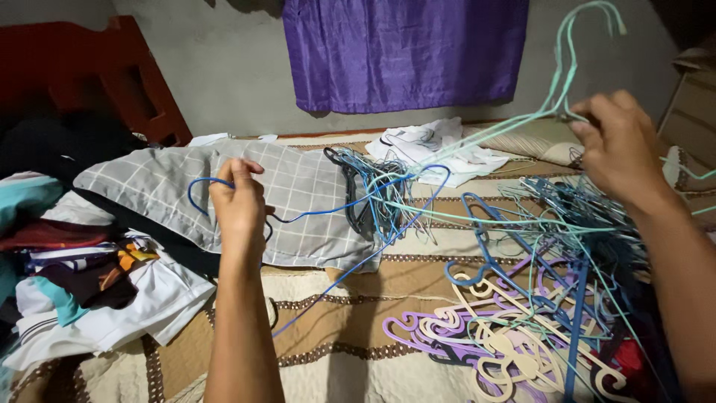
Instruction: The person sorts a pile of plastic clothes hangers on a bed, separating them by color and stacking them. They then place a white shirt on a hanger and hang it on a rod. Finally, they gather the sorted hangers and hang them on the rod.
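While the left hand [239, 201] grips a blue wire hanger [313, 213] and the right hand [615, 142] grips a green hanger [567, 67] above the bed [350, 298], pulling slowly should free them from the tangled pile [552, 283].

Open blanket [358, 298] between the hands; tangled hanger heap [552, 298] right, clothes pile [82, 283] left.

Both forearms bare, no sleeves, rings or watch.
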